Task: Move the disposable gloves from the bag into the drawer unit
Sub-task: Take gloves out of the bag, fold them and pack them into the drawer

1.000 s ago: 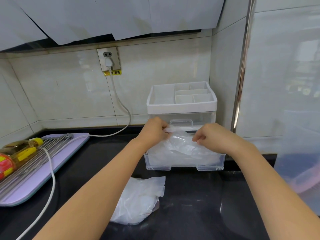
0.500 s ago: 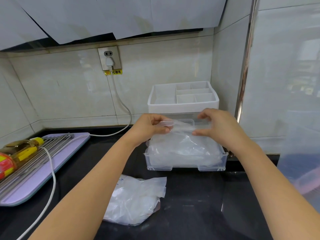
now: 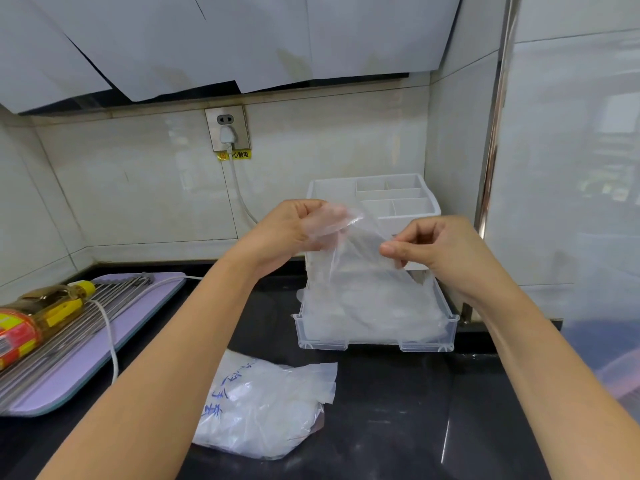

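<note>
We hold a clear disposable glove (image 3: 349, 244) up over the pulled-out drawer (image 3: 375, 336) of the drawer unit (image 3: 381, 202). Our left hand (image 3: 291, 233) pinches its upper edge with fingers closed on the film, and our right hand (image 3: 433, 251) nips the other edge between thumb and forefinger. The glove hangs down into a heap of more gloves (image 3: 374, 306) already lying in the drawer. The bag (image 3: 263, 407), with blue lettering and more gloves inside, lies on the black counter (image 3: 398, 427) in front of the drawer, partly behind our left forearm. To the left, a purple tray (image 3: 104, 337) carries a metal rack (image 3: 69, 323) and an oil bottle (image 3: 38, 317). A white cable (image 3: 110, 344) crosses them, and another runs down from the wall socket (image 3: 227, 129). Nothing lies between the glove and the drawer.
</note>
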